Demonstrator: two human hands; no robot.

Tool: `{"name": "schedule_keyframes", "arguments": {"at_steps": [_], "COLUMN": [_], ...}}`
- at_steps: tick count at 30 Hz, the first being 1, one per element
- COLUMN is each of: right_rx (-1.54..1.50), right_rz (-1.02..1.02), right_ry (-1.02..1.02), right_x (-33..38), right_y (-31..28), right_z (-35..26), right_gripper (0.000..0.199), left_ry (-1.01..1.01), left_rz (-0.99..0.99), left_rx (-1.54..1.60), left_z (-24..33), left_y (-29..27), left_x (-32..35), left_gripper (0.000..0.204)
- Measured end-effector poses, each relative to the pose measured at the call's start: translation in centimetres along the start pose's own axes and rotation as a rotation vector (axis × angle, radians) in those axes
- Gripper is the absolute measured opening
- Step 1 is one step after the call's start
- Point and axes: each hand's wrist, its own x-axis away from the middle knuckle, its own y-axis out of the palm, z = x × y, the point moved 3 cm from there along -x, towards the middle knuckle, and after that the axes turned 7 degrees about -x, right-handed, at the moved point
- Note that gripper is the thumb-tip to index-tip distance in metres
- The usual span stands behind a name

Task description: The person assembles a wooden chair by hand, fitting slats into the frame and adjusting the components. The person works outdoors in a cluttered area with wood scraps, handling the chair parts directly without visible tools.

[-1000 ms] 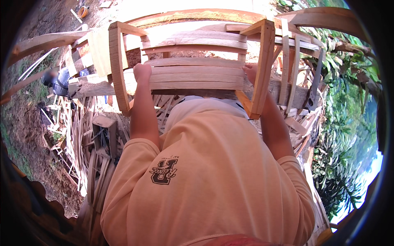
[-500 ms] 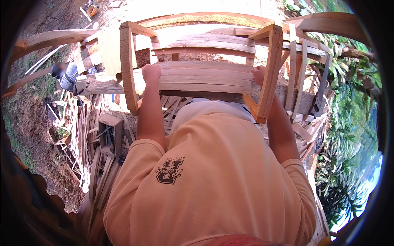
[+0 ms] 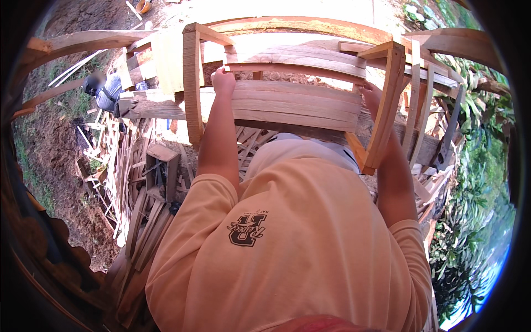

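Observation:
A wooden frame resembling a bench or chair stands before me, with a left upright (image 3: 192, 83) and a right upright (image 3: 385, 105). Broad pale near slats (image 3: 296, 105) span it. Farther off runs a second band, whose lower edge is a thin reddish-brown wooden slat (image 3: 293, 69). My left hand (image 3: 223, 81) is closed at that slat's left end, fingertips on top. At its right end, my right hand (image 3: 371, 93) has its fingers bent round the wood; the right upright partly hides the wrist.
A thick plank (image 3: 152, 105) runs beneath the frame. Offcuts (image 3: 130, 171) and an open wooden box (image 3: 163, 166) lie at the left. A hand saw (image 3: 449, 130) leans at the right near green plants (image 3: 475, 193). Another person (image 3: 108, 93) is at far left.
Both hands have moved away from me, from the ends of the near slats to the ends of the farther thin slat. The whole view has shifted, so the scene sits farther right.

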Motion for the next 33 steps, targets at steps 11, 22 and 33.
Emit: {"name": "schedule_keyframes", "arguments": {"at_steps": [11, 22, 33], "right_rx": [0.074, 0.242, 0.362], "right_rz": [0.067, 0.12, 0.132], "right_ry": [-0.026, -0.176, -0.215], "right_x": [1.7, 1.8, 4.2], "right_y": [0.5, -0.2, 0.6], "right_z": [0.5, 2.6, -0.1], "right_gripper": [0.032, 0.032, 0.03], "left_ry": [-0.059, -0.096, -0.039], "left_rz": [-0.005, -0.01, 0.064], "left_rx": [-0.067, -0.282, 0.005], "left_z": [-0.5, 0.8, 2.1], "left_y": [-0.8, -1.6, -3.1], "left_x": [2.0, 4.3, 6.1], "left_gripper": [0.039, 0.037, 0.029]}}
